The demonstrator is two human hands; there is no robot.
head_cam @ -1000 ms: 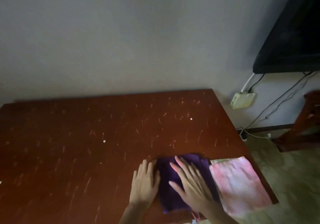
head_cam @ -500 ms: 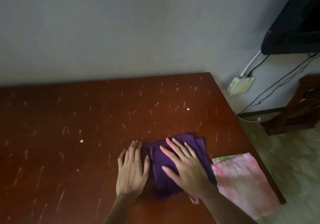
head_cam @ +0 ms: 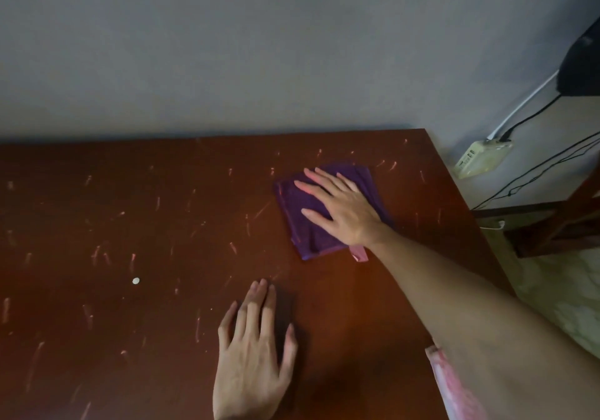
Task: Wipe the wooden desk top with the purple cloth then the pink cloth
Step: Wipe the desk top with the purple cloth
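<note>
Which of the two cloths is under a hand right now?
The folded purple cloth, pressed flat by the right hand far across the desk. The pink cloth lies untouched at the near right edge.

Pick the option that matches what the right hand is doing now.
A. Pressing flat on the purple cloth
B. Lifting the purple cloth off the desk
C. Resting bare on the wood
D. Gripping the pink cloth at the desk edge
A: the right hand lies with straight, spread fingers on top of the purple cloth, which sits flat on the wooden desk top.
</note>
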